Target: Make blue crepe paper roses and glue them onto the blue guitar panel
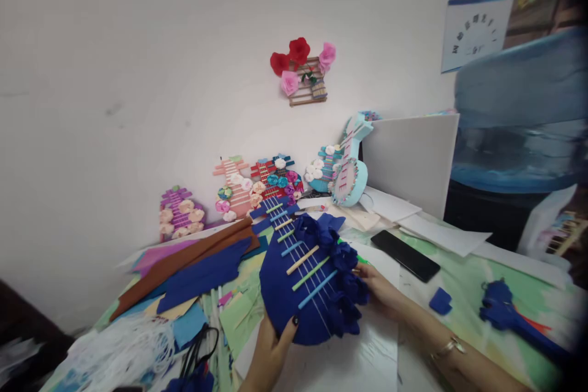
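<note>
A dark blue craft pipa (pixel 277 275) is tilted toward me over the front of the table. White strings run down its face, crossed by green, blue and cream sticks. Crumpled dark blue paper flowers (pixel 345 313) cover its right side. My left hand (pixel 272 343) is closed on the lower left edge, its thumb on the front and its other fingers hidden underneath. My right hand (pixel 379 289) reaches to the flowers on the right edge, its fingertips partly hidden behind them. Something bright green (pixel 361 260) shows just above those fingers.
Dark blue (pixel 204 272) and brown paper strips (pixel 184 254) lie left, near tangled white cord (pixel 124 349). A black phone (pixel 405 255) and blue scraps (pixel 441 301) lie right. Finished craft instruments (pixel 351 180) lean along the wall. A water jug (pixel 519 128) stands behind a grey board (pixel 408 162).
</note>
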`<state>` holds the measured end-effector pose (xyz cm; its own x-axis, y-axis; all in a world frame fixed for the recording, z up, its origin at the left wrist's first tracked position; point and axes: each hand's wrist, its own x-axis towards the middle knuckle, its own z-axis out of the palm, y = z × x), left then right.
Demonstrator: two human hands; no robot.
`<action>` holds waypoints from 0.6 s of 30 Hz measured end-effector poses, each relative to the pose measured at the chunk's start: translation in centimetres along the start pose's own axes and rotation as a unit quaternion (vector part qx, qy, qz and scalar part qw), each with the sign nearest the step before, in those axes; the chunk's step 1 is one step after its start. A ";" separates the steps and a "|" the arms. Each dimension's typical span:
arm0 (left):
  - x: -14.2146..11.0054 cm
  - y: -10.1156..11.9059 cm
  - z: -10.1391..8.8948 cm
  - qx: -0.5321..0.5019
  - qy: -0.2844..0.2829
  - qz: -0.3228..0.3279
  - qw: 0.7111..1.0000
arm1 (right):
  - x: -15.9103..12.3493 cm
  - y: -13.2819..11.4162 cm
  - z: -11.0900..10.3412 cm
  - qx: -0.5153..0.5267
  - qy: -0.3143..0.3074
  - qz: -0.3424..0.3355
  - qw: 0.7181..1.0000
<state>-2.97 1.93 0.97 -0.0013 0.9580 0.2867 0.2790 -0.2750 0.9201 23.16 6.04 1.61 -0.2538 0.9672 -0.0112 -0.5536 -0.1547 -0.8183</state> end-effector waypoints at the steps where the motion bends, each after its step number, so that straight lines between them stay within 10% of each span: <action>1: 0.4 1.2 -0.2 0.055 -0.038 0.064 0.996 | 0.0 -0.2 -0.3 0.006 0.012 -0.004 1.000; 5: 2.5 6.5 -1.5 0.265 -0.135 0.250 0.921 | 0.5 -0.8 -2.1 0.036 0.052 -0.015 0.998; 9: 3.7 10.4 -2.9 0.200 -0.130 0.393 0.888 | 0.9 -1.3 -3.0 0.060 0.076 -0.047 0.994; 14: 2.8 12.2 -4.7 -0.064 -0.034 0.303 0.950 | 0.8 -2.9 -2.6 0.061 0.086 -0.102 0.989; 18: 2.9 12.9 -6.6 -0.358 0.051 0.220 0.906 | 0.3 -4.1 -2.1 0.063 0.089 -0.106 0.988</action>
<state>-5.72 0.62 15.47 -0.1410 0.7405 0.6571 -0.4199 -0.6458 0.6377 26.99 7.35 3.75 0.0153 0.9990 0.0422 -0.6772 0.0415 -0.7346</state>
